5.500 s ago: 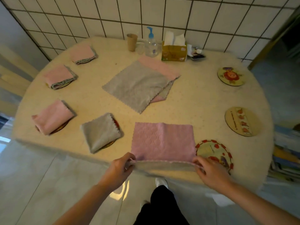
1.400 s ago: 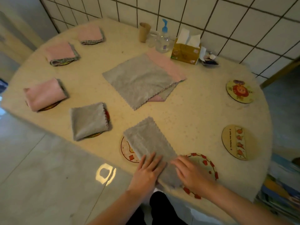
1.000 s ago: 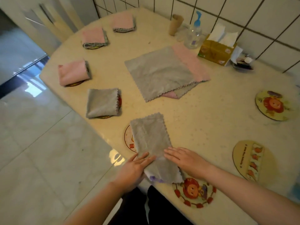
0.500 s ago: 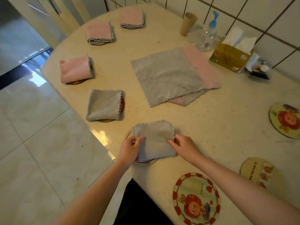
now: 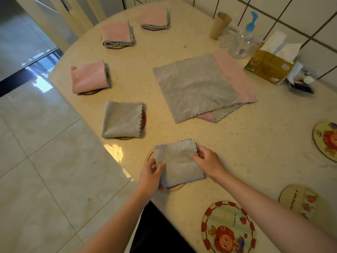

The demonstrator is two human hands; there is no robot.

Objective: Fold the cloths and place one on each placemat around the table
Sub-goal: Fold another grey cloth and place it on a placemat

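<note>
Five folded cloths already on placemats along the table's (image 5: 255, 143) left curve. Nearest: a grey folded cloth (image 5: 177, 162) lying square over a round placemat (image 5: 175, 187), only slivers of the mat's rim showing at its left and near edges. Held at both sides: left hand (image 5: 150, 177) with thumb on top and fingers curled under the near-left corner, pinching it; right hand (image 5: 207, 162) with fingers bent onto the far-right edge, thumb side tucked against the scalloped hem, gripping there.

Further along the rim: another grey folded cloth (image 5: 123, 119) covering most of its mat, a red edge peeking out on the right; then a pink folded cloth (image 5: 88, 76), a second pink one (image 5: 117, 34) with grey hem, and a third (image 5: 154, 16) at the far end, each on a dark-rimmed mat.

Mid-table, well apart from the hands: a stack of unfolded cloths (image 5: 198, 86), grey on top, pink showing along the right side and at the near corner.

Against the tiled wall: a paper cup (image 5: 219, 24), a clear pump bottle (image 5: 243, 38) with blue nozzle, a yellow tissue box (image 5: 269, 67), and a small cluttered tray (image 5: 300, 82), contents too blurred to tell.

Uncovered on the right side: a red-bordered cartoon placemat (image 5: 228, 228) just beside the right forearm, a pale placemat with fruit (image 5: 300, 199) beyond it, and a third placemat (image 5: 326, 139) cut by the frame edge.
</note>
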